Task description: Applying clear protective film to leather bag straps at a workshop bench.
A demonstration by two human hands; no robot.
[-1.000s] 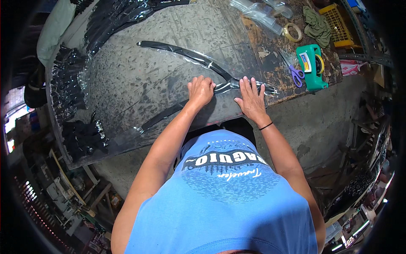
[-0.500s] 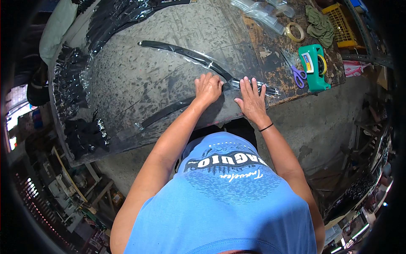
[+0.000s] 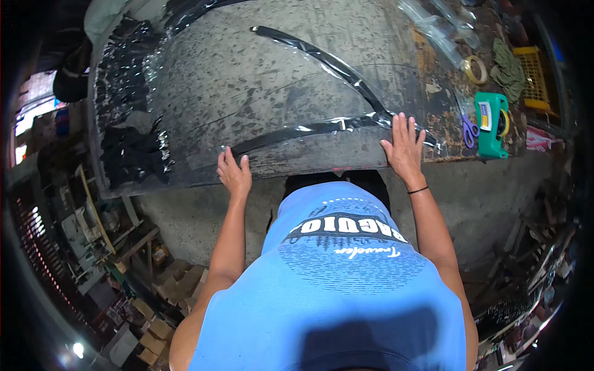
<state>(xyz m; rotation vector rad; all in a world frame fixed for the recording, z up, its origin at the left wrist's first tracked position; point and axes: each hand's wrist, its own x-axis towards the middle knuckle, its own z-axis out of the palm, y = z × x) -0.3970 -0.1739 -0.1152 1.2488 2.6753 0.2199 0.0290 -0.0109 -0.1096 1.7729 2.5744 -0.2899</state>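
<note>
Leftward along the lower black strip (image 3: 309, 132), the left hand (image 3: 236, 176) has moved to that strip's left end near the worktable's front edge, uncovering most of its length, while the right hand (image 3: 406, 151) has stayed over the place where the strips meet.

Head view: the lower strip lies in a shallow curve beside the front edge of the worktable (image 3: 204, 86). An upper black strip (image 3: 322, 57) arcs from nearer the back edge down to join it under the right hand. Both are long, narrow and dark, with glossy, crinkled clear film catching light along them. The right hand lies flat, fingers extended and slightly parted, thumb out to the side. The left hand is open, its fingers a little bent and thumb apart; whether its fingertips press the strip, I cannot tell.

Grey, blotchy sheeting gives way to scuffed brown wood toward the right edge. By the front right corner sit purple-handled scissors (image 3: 469, 131) and a smooth green tape dispenser (image 3: 492, 125); farther back lie a ring-shaped tape roll (image 3: 483, 74), a rumpled olive cloth (image 3: 508, 71) and limp transparent plastic (image 3: 433, 31). Shiny, ruffled black bundles (image 3: 130, 68) line the left edge.
</note>
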